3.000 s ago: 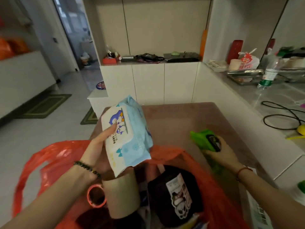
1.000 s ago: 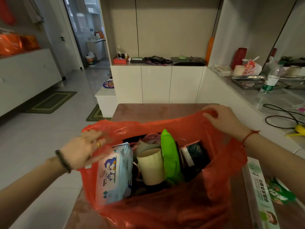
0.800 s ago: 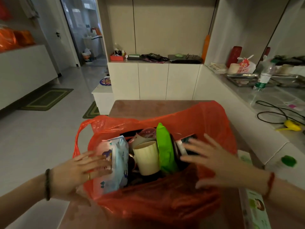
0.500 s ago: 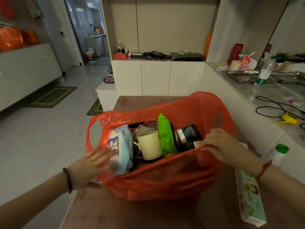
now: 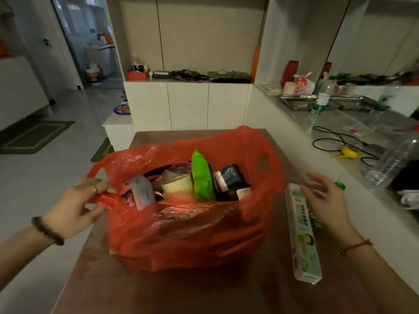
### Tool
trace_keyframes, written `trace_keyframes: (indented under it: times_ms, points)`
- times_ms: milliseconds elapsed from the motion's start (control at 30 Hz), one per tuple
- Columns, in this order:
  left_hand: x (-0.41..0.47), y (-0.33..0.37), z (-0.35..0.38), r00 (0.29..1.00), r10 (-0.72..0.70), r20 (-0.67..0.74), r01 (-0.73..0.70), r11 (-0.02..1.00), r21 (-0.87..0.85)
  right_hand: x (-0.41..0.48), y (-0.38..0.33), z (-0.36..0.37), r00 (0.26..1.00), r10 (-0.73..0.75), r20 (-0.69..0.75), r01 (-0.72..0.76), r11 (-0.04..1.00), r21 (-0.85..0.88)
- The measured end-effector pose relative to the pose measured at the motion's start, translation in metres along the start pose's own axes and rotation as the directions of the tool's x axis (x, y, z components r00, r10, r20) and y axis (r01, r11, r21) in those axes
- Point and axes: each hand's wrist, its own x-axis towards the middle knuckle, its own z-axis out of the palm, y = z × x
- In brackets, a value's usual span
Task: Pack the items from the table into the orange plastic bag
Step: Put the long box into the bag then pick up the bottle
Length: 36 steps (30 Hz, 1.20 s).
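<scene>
The orange plastic bag (image 5: 186,234) stands open on the brown table (image 5: 158,291). Inside it show a blue wipes pack (image 5: 141,194), a cream cup (image 5: 178,185), a green pouch (image 5: 201,177) and a dark packet (image 5: 229,177). My left hand (image 5: 78,206) pinches the bag's left handle (image 5: 103,198). My right hand (image 5: 326,200) hovers open, fingers spread, just above the far end of a long white and green box (image 5: 302,236) that lies on the table to the right of the bag.
A white counter (image 5: 362,200) runs along the table's right side with a black cable (image 5: 328,139), a yellow object (image 5: 350,151) and a clear plastic container (image 5: 394,162). A green cap (image 5: 340,185) peeks from behind my right hand. White cabinets (image 5: 188,105) stand beyond the table.
My right hand has left the bag's right rim and moved right, over the long box. My left hand has shifted from the wipes pack to the bag's left handle.
</scene>
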Motion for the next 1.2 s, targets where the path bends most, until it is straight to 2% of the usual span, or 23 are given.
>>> trace_keyframes:
  times_ms: [67,133,167,200,233,300,367,400,433,467,500,533,567,667,767,900,1033,1100,1133,1200]
  points:
    - [-0.008,-0.002,0.012,0.997,0.017,0.069,-0.022,0.998,0.060,-0.025,0.039,0.008,0.970,0.211,0.120,-0.186,0.963,-0.193]
    - [-0.010,0.005,0.020,0.990,0.055,0.128,-0.067,0.994,0.085,-0.053,0.074,0.026,0.840,0.467,0.276,-0.292,0.818,-0.495]
    - [-0.011,0.007,0.023,0.987,0.080,0.143,-0.092,0.992,0.083,-0.066,0.086,0.034,0.787,0.550,0.279,-0.291,0.730,-0.618]
    - [-0.010,0.009,0.025,0.982,0.101,0.156,-0.115,0.990,0.082,-0.075,0.097,0.040,0.783,0.569,0.251,-0.278,0.681,-0.678]
    - [-0.010,0.010,0.026,0.978,0.116,0.173,-0.132,0.988,0.083,-0.079,0.103,0.042,0.801,0.558,0.216,-0.285,0.674,-0.682]
    - [-0.009,0.010,0.026,0.974,0.131,0.184,-0.147,0.986,0.074,-0.075,0.104,0.040,0.818,0.552,0.164,-0.381,0.732,-0.564]
    - [-0.008,0.010,0.023,0.978,0.111,0.177,-0.116,0.993,0.018,-0.063,0.092,0.027,0.753,0.617,0.229,-0.547,0.780,-0.303]
    - [-0.008,0.011,0.021,0.984,0.093,0.154,-0.092,0.996,-0.014,-0.057,0.081,0.018,0.710,0.643,0.287,-0.641,0.759,-0.115]
    - [-0.008,0.013,0.018,0.990,0.069,0.123,-0.063,0.997,-0.053,-0.054,0.073,0.009,0.673,0.650,0.353,-0.717,0.690,0.096]
    - [-0.007,0.015,0.015,0.994,0.049,0.094,-0.041,0.995,-0.089,-0.055,0.061,0.002,0.656,0.636,0.407,-0.752,0.595,0.284]
    - [-0.006,0.016,0.012,0.997,0.042,0.068,-0.034,0.994,-0.107,-0.056,0.044,-0.005,0.672,0.597,0.438,-0.739,0.503,0.448]
    - [-0.005,0.017,0.009,0.997,0.045,0.060,-0.038,0.993,-0.110,-0.058,0.029,-0.011,0.711,0.553,0.435,-0.693,0.445,0.567]
    - [-0.003,0.017,0.007,0.996,0.055,0.071,-0.048,0.994,-0.096,-0.059,0.011,-0.018,0.765,0.498,0.409,-0.628,0.437,0.644]
    - [-0.001,0.010,0.002,0.992,0.081,0.095,-0.077,0.996,-0.054,-0.059,-0.051,-0.025,0.920,0.244,0.308,-0.392,0.541,0.744]
    - [0.008,0.003,0.000,0.987,0.151,0.048,-0.150,0.989,-0.019,-0.044,-0.110,-0.009,0.965,-0.035,0.258,-0.172,0.660,0.731]
    - [0.030,0.000,-0.006,0.962,0.273,0.001,-0.272,0.956,0.111,-0.016,-0.168,0.054,0.923,-0.240,0.301,0.008,0.794,0.608]
    - [0.043,-0.012,-0.028,0.949,0.310,-0.054,-0.289,0.925,0.246,-0.012,-0.190,0.109,0.792,-0.372,0.485,0.253,0.921,0.295]
    - [0.043,-0.024,-0.043,0.946,0.316,-0.066,-0.279,0.903,0.328,-0.015,-0.182,0.120,0.726,-0.395,0.563,0.392,0.910,0.133]
    - [0.044,-0.030,-0.051,0.960,0.276,-0.048,-0.240,0.898,0.369,-0.015,-0.176,0.121,0.690,-0.385,0.613,0.461,0.886,0.038]
    - [0.042,-0.043,-0.063,0.993,0.106,0.051,-0.117,0.870,0.478,-0.014,-0.161,0.121,0.618,-0.306,0.724,0.569,0.810,-0.143]
